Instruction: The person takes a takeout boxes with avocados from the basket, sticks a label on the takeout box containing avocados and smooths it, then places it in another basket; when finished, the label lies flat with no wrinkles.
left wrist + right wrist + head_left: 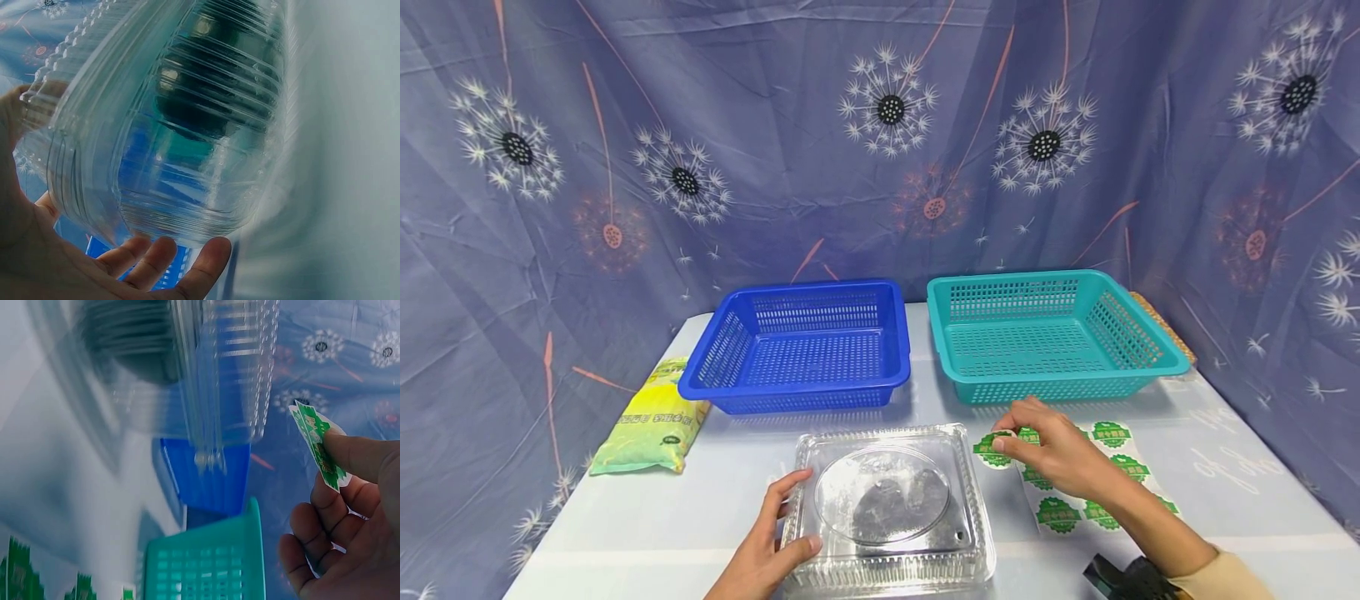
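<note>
A clear plastic clamshell container (887, 508) with a ribbed rim and a raised oval on its lid lies on the table. My left hand (769, 542) holds it at its left side, thumb over the lid's edge. In the left wrist view, the fingers (203, 269) curl along the ribbed wall, and a dark shape shows through the plastic. Between thumb and fingertips my right hand (1052, 450) pinches a round green-and-white sticker (995, 450), just right of the container. Under that hand lies a sheet of matching stickers (1058, 515), partly hidden by it.
A blue basket (805, 392) stands behind the container, and a teal basket (1060, 387) stands at the back right. A yellow-green packet (651, 421) lies at the left table edge. A patterned curtain (820, 167) hangs behind. Something black (1127, 579) is at the right wrist.
</note>
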`<move>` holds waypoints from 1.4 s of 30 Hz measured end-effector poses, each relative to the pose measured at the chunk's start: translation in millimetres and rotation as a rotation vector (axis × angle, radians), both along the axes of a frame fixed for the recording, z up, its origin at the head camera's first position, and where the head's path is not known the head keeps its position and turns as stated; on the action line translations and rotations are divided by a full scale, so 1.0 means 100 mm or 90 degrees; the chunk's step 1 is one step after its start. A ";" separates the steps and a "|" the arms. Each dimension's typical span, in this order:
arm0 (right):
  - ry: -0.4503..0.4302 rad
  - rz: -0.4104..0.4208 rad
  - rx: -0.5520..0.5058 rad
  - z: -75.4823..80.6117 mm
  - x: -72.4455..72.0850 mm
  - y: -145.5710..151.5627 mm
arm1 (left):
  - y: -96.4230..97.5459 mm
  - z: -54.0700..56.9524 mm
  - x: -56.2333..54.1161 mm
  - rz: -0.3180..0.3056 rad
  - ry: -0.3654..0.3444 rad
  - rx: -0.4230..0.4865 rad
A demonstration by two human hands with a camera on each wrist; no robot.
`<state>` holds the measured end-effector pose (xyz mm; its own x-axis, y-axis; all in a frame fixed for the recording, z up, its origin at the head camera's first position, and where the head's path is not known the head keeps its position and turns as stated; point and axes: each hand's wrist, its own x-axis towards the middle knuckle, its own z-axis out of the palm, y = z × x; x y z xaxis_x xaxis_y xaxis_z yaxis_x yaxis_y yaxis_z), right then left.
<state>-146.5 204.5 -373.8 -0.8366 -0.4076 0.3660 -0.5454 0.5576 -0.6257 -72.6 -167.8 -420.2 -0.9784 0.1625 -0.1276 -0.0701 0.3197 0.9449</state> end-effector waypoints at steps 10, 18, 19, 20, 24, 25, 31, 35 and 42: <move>-0.029 0.035 -0.013 0.06 0.02 -0.25 | 0.00 0.00 0.00 -0.002 0.009 0.014; -0.045 0.086 -0.019 0.06 0.03 -0.43 | -0.01 0.00 0.00 -0.006 0.000 0.014; -0.048 0.090 -0.018 0.06 0.03 -0.45 | -0.01 0.00 0.00 -0.008 -0.004 0.014; -0.050 0.096 -0.017 0.06 0.03 -0.47 | -0.01 0.00 0.00 -0.008 -0.005 0.015; -0.050 0.114 -0.018 0.07 0.03 -0.56 | -0.01 0.00 0.00 -0.010 -0.005 0.021; -0.047 0.118 -0.018 0.08 0.03 -0.58 | -0.01 0.00 0.00 -0.011 -0.004 0.022; -0.041 0.144 -0.011 0.11 0.02 -0.74 | -0.01 -0.02 0.00 -0.002 0.001 0.021; -0.036 0.155 0.005 0.12 0.02 -0.84 | -0.01 -0.02 0.00 -0.001 0.004 0.019; -0.020 0.164 0.032 0.11 0.00 -0.96 | -0.01 -0.01 -0.01 -0.018 -0.007 0.018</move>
